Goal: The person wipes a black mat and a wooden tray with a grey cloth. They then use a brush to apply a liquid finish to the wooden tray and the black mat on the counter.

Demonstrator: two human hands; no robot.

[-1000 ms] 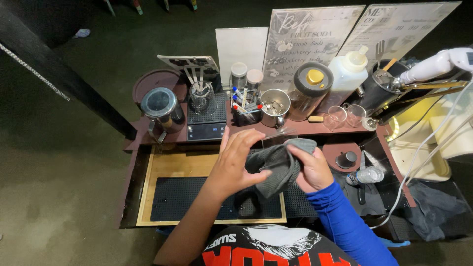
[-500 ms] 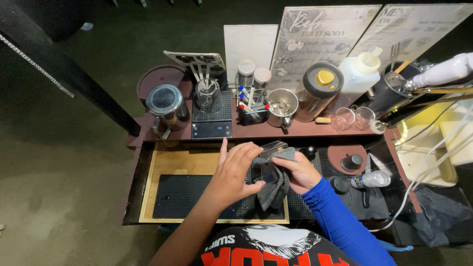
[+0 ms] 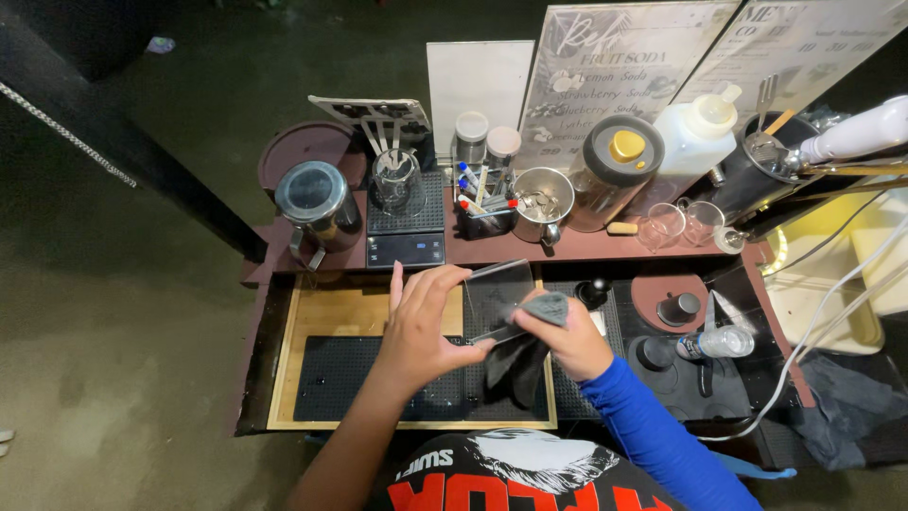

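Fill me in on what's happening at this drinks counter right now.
A person is wiping a clear glass with a grey cloth. The left hand steadies the glass from its side, and the right hand presses the cloth against it, above the black rubber mat. On the shelf behind stand a steel kettle, a scale and a steel pitcher.

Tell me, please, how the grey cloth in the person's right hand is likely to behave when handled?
Probably floppy: the grey cloth droops below the right hand in loose folds. Likely light, since the fingers bunch it easily against the clear glass that the left hand steadies.
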